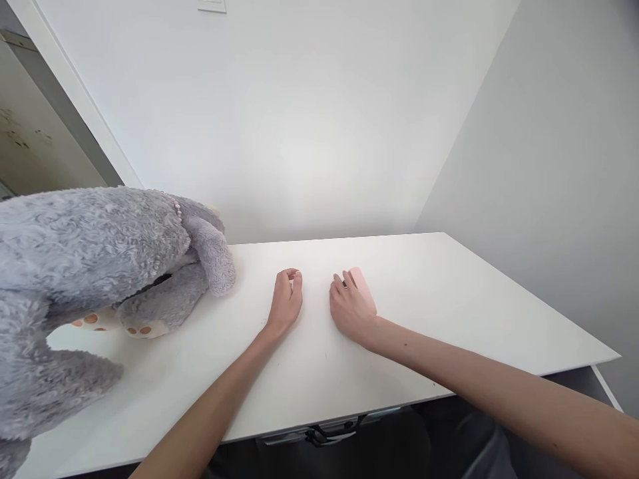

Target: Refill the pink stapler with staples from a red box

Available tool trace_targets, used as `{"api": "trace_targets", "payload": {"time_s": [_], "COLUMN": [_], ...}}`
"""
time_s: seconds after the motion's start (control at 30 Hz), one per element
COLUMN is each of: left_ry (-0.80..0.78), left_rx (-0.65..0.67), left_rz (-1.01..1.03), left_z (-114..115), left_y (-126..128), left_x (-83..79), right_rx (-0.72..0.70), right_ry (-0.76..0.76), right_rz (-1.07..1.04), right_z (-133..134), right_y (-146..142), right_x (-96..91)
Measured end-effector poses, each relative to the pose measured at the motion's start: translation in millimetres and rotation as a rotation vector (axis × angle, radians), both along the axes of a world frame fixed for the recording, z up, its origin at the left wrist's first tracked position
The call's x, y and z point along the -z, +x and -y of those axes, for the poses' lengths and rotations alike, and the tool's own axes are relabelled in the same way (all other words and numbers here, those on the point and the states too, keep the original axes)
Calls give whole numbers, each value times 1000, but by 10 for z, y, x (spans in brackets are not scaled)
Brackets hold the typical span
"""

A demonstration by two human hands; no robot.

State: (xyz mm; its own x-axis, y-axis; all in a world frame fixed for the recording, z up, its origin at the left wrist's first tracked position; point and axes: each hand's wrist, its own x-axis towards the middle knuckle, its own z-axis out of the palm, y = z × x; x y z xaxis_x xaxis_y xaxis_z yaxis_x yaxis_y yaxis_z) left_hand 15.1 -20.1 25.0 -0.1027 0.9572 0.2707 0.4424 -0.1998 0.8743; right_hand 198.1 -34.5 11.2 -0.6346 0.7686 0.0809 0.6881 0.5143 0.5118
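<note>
On the white tabletop point(319, 386), my left hand point(286, 299) rests near the middle with its fingers curled in and the thumb close to the index finger. Whether anything is inside it cannot be seen. To its right, my right hand point(349, 309) lies palm down with bent fingers over a pale pink, flat, rectangular object point(364, 287), gripping it. Only that object's right side shows; the hand covers the rest. A small dark spot point(344, 284) appears between the fingers, too small to name. The two hands are apart.
A large grey plush toy point(100, 246) with a beaded string point(177, 209) leans over the table's left side. Behind stands a white wall point(319, 120), and a grey wall point(559, 166) rises at the right. An open drawer point(579, 382) shows below the right front edge.
</note>
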Motion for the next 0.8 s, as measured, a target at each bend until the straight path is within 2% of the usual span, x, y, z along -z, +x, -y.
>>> {"api": "trace_targets", "payload": {"time_s": [0.33, 0.57, 0.7, 0.8], "left_ry": [-18, -36, -40, -46], "left_rx": [18, 64, 78, 95], "left_rz": [-29, -58, -82, -105], "left_z": [-11, 18, 24, 28], "left_y": [-22, -17, -21, -21], "left_x": [10, 16, 23, 19], "right_rx": [111, 173, 176, 173], "right_ry": [-43, -158, -208, -212], "right_rz": [-127, -261, -335, -381], "right_z": [-289, -412, -433, -413], "right_y": [918, 1572, 1822, 1891], "right_x": [48, 28, 38, 78]}}
